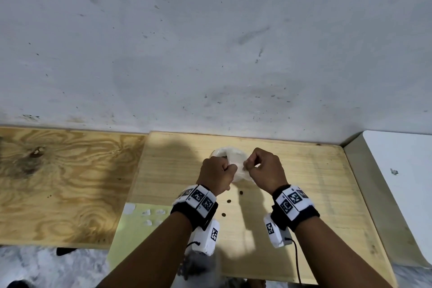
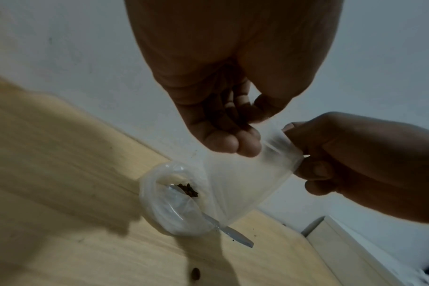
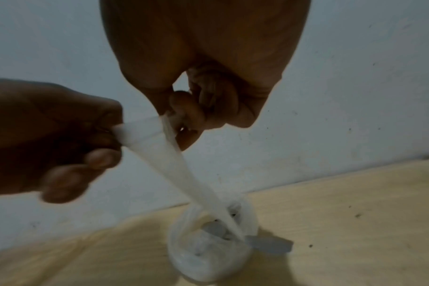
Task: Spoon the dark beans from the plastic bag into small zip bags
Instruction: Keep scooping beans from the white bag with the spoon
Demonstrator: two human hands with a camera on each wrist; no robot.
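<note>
Both hands hover over the light wooden board [image 1: 304,182] and hold one small clear zip bag [image 1: 239,172] between them. My left hand [image 1: 231,168] pinches its top left edge, my right hand [image 1: 248,165] its top right edge. In the left wrist view the zip bag [image 2: 245,181] hangs limp and looks empty. Just behind it stands the plastic bag [image 2: 159,205] with its rim rolled down and dark beans [image 2: 189,190] inside. A grey spoon [image 2: 238,236] lies in that bag, handle sticking out over the rim. In the right wrist view the spoon [image 3: 269,243] points right.
Three loose beans [image 1: 229,200] lie on the board near my wrists. Several spare small zip bags [image 1: 146,213] rest on a pale green sheet [image 1: 131,241] at the lower left. A darker plywood panel [image 1: 58,182] lies left, a white surface [image 1: 402,170] right, a wall behind.
</note>
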